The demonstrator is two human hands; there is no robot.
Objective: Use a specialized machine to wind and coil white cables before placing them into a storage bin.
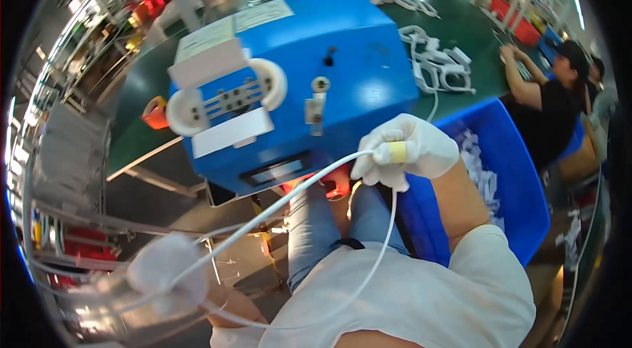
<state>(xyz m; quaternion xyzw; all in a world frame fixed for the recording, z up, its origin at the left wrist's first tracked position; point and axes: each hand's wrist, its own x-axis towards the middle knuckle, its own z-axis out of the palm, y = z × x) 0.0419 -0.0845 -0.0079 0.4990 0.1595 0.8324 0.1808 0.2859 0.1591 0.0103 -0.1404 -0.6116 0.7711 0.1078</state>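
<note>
A long white cable (pixel 280 205) stretches slantwise between my two gloved hands, and a loose loop of it hangs in front of my shirt. My right hand (pixel 408 150), in a white glove with a yellow band on one finger, is closed around the cable in front of the blue machine (pixel 355 38). Low on the left, motion smears my left hand (pixel 168 275); the cable runs to it, but its fingers cannot be made out. On the machine sits a winding head (pixel 230 99) with two white rounded ends and metal bars between them.
Bundled white cables (pixel 441 61) lie on the green table (pixel 461 19) right of the machine. Beside my right arm stands a blue bin (pixel 526 216) holding white pieces. An orange tape roll (pixel 156 113) is at the machine's left. A person (pixel 556 98) sits at the right.
</note>
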